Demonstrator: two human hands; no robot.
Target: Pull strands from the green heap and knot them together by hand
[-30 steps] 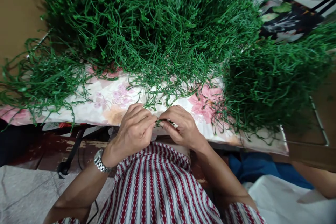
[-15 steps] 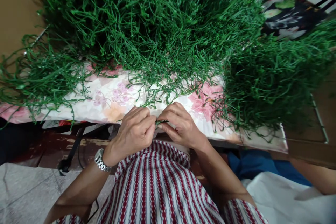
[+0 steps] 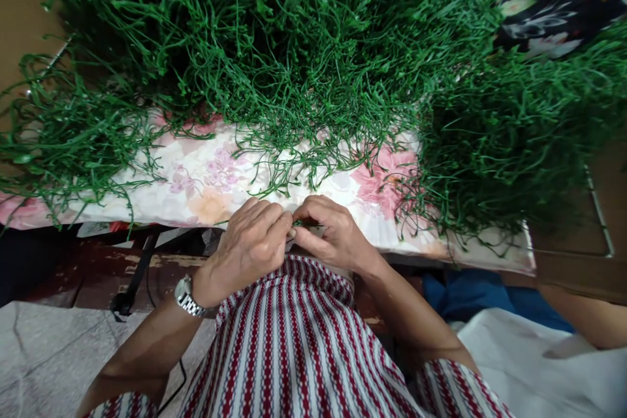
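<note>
My left hand (image 3: 257, 238) is closed just over the front edge of the table, around a thin green plant stem (image 3: 297, 224). One end of a stem pokes out past its left side. My right hand (image 3: 333, 232) meets it fingertip to fingertip, thumb and forefinger pinched on the same stem; most of the stem is hidden by the fingers. Beyond both hands, loose green stems (image 3: 294, 166) lie on a flowered cloth (image 3: 206, 202). A large heap of such curly stems (image 3: 284, 26), plastic-looking, rises behind them.
Smaller piles of stems lie at the left (image 3: 83, 144) and at the right (image 3: 499, 144). A dark flowered bag (image 3: 551, 16) with black straps stands at the back right. Another person's leg in blue shorts (image 3: 480, 290) is close by on the right.
The view has shifted slightly. My hands stay together at the table edge, and my right fingers have drawn closer to my left thumb along the stem.
</note>
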